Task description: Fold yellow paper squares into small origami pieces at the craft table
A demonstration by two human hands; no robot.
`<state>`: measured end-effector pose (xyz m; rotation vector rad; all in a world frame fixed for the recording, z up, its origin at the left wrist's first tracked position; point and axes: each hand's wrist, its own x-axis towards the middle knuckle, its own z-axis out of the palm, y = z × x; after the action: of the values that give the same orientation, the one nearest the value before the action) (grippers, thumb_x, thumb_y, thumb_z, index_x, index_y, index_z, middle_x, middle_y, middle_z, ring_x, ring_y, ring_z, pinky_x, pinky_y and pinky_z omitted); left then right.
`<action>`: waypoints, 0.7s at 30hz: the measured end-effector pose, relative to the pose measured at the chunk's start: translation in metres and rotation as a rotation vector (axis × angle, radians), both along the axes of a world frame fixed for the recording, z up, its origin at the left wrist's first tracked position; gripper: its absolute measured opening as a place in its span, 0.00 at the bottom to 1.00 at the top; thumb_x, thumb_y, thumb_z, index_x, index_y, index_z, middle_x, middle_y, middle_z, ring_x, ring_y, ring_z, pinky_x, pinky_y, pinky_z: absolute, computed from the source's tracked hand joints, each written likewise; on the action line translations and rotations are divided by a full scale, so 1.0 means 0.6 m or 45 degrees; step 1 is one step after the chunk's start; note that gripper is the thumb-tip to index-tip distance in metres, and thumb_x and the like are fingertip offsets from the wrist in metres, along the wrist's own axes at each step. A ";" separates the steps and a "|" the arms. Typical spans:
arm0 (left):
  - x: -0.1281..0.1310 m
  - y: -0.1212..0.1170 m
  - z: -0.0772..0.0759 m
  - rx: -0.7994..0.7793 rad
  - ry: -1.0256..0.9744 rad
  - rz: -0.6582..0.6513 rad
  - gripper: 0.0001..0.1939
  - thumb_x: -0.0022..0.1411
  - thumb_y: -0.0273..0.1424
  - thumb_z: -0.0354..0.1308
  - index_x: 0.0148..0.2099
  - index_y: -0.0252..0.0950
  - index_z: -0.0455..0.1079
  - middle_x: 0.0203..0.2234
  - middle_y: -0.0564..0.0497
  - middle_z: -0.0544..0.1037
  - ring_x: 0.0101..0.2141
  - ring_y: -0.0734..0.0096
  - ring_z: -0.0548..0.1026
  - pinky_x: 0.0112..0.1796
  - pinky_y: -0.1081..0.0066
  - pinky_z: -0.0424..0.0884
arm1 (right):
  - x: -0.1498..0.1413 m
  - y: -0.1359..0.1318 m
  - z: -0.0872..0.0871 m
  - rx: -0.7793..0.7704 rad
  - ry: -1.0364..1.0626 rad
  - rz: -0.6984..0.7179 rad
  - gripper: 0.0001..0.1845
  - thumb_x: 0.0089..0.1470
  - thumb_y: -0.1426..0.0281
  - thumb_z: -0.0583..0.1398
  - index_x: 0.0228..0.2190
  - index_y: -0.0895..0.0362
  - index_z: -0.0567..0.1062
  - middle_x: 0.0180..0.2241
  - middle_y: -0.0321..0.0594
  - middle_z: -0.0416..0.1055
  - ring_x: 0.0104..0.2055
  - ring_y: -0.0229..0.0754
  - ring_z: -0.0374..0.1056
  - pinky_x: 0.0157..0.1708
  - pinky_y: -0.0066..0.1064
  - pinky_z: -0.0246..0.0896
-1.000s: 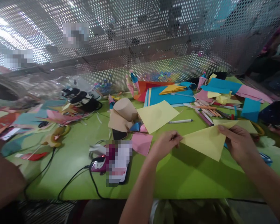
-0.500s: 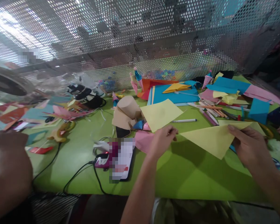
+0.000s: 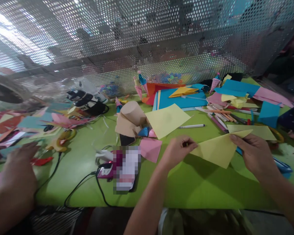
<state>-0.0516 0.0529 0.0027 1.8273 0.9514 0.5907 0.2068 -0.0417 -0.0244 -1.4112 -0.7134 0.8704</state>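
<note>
I hold a yellow paper folded into a triangle [image 3: 217, 150] just above the green table [image 3: 88, 176]. My left hand [image 3: 177, 151] pinches its left tip. My right hand [image 3: 253, 153] grips the right corner with thumb on top. A flat yellow sheet [image 3: 167, 119] and a small pink square [image 3: 150, 148] lie just beyond my left hand. A white pen [image 3: 191, 126] lies past the triangle.
Stacks of blue, orange and pink paper [image 3: 181, 98], pencils [image 3: 220, 116] and a brown paper cone [image 3: 131, 119] crowd the back. A phone with a black cable [image 3: 123, 169] lies at the front left. Another person's hand [image 3: 19, 169] rests at the far left. A perforated metal screen [image 3: 147, 42] stands behind.
My hands have drawn a little closer together, so the triangle looks shorter. The other person's hand at the left has stretched forward and flattened on the table.
</note>
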 end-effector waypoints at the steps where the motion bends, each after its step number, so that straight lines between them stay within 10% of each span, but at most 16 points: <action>1: 0.000 0.000 0.001 -0.006 -0.001 -0.003 0.11 0.69 0.38 0.66 0.40 0.36 0.82 0.35 0.48 0.84 0.36 0.65 0.77 0.35 0.70 0.67 | -0.001 0.000 0.000 -0.011 0.001 0.022 0.15 0.46 0.56 0.77 0.35 0.47 0.89 0.36 0.39 0.85 0.41 0.52 0.75 0.36 0.38 0.69; 21: 0.008 -0.006 -0.005 0.036 -0.155 0.130 0.10 0.68 0.36 0.61 0.38 0.35 0.77 0.31 0.50 0.80 0.33 0.68 0.74 0.34 0.71 0.66 | -0.019 0.011 0.010 0.024 -0.048 0.205 0.21 0.53 0.55 0.74 0.46 0.47 0.82 0.45 0.40 0.81 0.45 0.46 0.74 0.46 0.34 0.71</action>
<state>-0.0465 0.0494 -0.0003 1.7538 0.9620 0.7730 0.1957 -0.0351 -0.0186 -1.3703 -0.8706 0.9615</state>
